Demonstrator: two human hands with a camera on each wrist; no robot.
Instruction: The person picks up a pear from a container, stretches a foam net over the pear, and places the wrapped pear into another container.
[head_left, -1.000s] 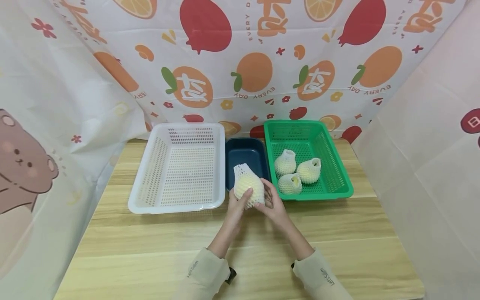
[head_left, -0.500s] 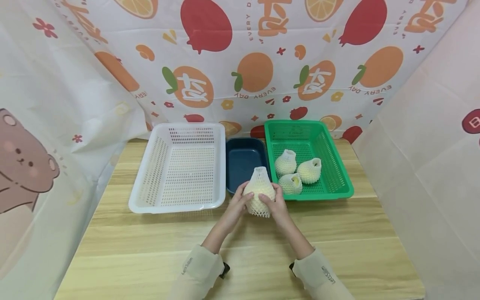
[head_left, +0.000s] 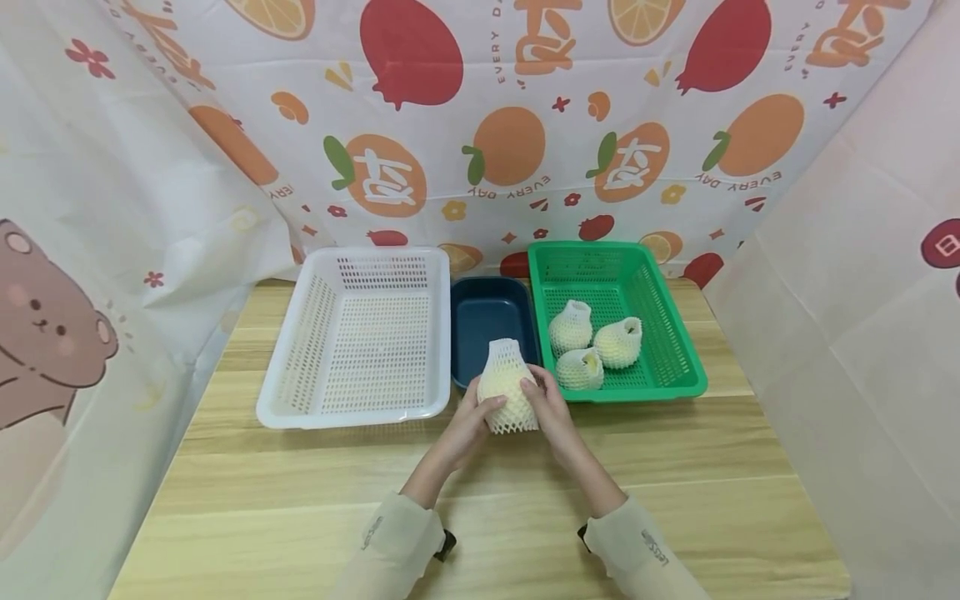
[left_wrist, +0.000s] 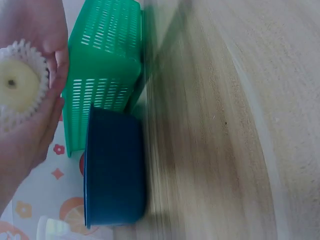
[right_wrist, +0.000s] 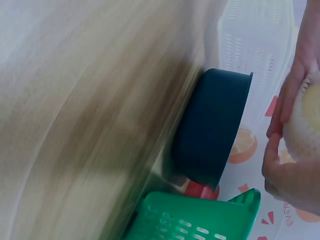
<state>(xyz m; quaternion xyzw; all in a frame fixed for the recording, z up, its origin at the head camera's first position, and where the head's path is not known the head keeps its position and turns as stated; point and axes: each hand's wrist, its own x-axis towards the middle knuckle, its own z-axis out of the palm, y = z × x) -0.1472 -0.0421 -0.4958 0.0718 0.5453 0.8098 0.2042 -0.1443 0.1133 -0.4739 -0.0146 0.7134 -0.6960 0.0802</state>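
Observation:
In the head view both hands hold a pale yellow pear in a white foam net (head_left: pixel 504 392), in front of the dark blue bin. My left hand (head_left: pixel 467 423) grips its left side, thumb on the front. From the right, my right hand (head_left: pixel 553 412) curls round it, thumb also on the front. The net's narrow loose end points up and away. The left wrist view shows the pear's bare bottom (left_wrist: pixel 20 87) with a dark spot, framed by the net's scalloped edge. Fingers behind the fruit are partly hidden in the head view.
A white perforated basket (head_left: pixel 352 415) stands left of the dark blue bin (head_left: pixel 489 321). To the right, a green basket (head_left: pixel 675 350) contains 3 netted fruits (head_left: pixel 618 343). All stand on a wooden table (head_left: pixel 337 508) before a fruit-printed cloth (head_left: pixel 450 125).
The netted pear and both hands first shifted right and toward the person, then slightly back left. The fruit was turned more upright, and the thumbs changed position on it.

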